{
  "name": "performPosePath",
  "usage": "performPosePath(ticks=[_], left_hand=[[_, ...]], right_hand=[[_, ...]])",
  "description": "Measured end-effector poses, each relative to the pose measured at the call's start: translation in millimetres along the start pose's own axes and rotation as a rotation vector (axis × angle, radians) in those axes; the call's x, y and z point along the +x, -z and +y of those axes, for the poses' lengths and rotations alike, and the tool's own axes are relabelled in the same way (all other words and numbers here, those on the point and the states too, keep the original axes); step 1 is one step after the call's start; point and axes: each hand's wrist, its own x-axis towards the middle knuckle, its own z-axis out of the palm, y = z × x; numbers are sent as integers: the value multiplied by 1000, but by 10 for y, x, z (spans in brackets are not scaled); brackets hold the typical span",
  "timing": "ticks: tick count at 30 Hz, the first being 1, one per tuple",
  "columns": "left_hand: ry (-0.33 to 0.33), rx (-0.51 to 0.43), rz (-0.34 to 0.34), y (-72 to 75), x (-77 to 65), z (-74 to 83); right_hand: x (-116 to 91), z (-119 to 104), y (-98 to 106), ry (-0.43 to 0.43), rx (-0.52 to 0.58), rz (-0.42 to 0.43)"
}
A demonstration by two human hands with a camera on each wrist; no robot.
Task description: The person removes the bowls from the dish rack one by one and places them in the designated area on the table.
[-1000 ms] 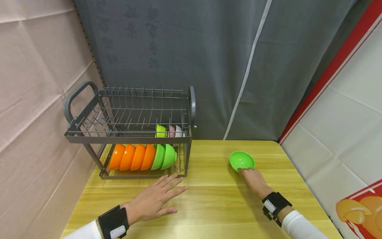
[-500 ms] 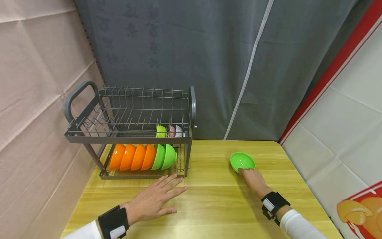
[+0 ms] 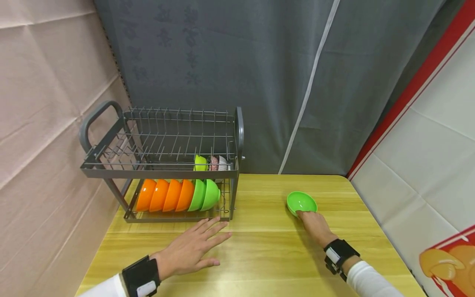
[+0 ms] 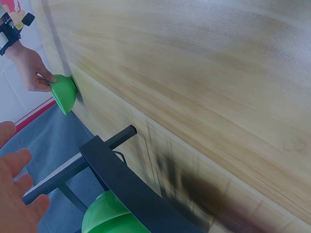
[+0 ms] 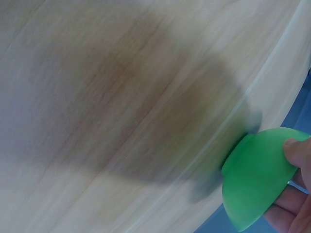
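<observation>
At the right of the table, my right hand pinches the near rim of a green bowl, which stands upright. The right wrist view shows the thumb on the outside of the bowl's wall and the other fingers over the rim. My left hand holds nothing; its fingers are spread just in front of a dark grey two-tier dish rack. On the rack's lower tier, several orange bowls and two green bowls stand on edge in a row.
Behind the lower row, a small lime-green bowl and a couple of patterned dishes show through the rack. The wooden table is bounded by a grey curtain at the back and light wall sheets on both sides.
The right hand and the green bowl it grips have shifted very slightly toward the front in the head view. The left hand stays nearly still.
</observation>
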Motion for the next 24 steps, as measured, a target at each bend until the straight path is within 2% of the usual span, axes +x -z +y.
performPosePath(ticks=[6,14,19,24], left_hand=[[8,-13,-24,-4,-3,4],[1,0,-12,-13,-4,10],[-4,2,0,-17,-2,7],[-1,2,3,-10,2,0]], right_hand=[[4,-19,-8,-18,12,-27],[-1,-8,-14,-40,61,-14],[-19,14,4,-58,62,39],[-25,14,50,-39,74,93]])
